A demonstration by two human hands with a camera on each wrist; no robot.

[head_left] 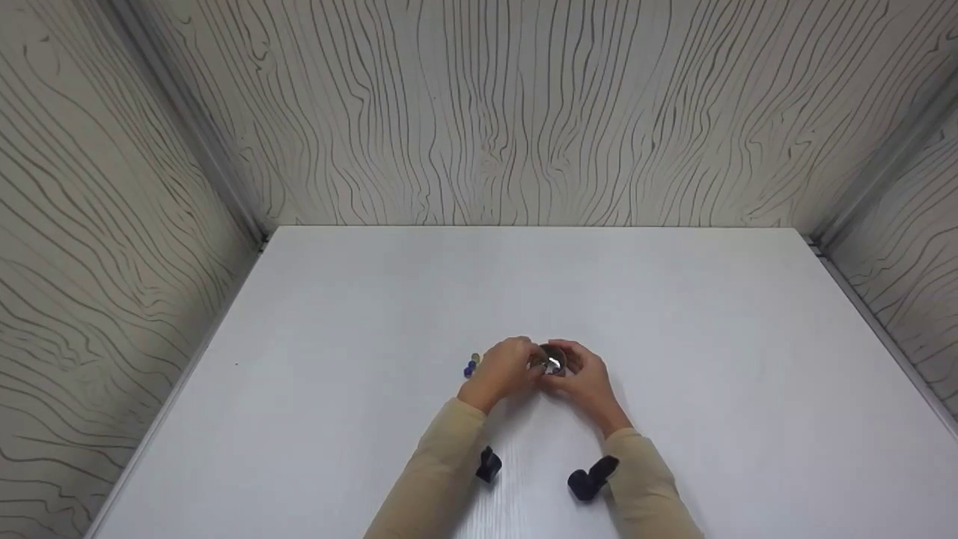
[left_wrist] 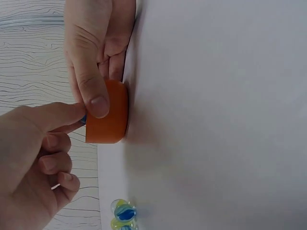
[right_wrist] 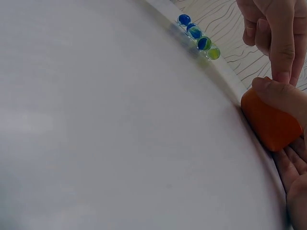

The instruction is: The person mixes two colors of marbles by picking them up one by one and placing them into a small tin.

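Pinching a blue marble (left_wrist: 83, 119) (mostly hidden), the left hand (head_left: 506, 368) is at the orange cup (left_wrist: 109, 125) that the right hand (head_left: 590, 380) grips; other marbles (right_wrist: 194, 32) lie just left of the left hand.

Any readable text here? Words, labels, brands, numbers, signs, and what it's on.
None readable.
Orange cup, glass marbles, white table: no lettering visible.
Back wall: wood-grain lines only.
Black wrist devices: too small to tell.
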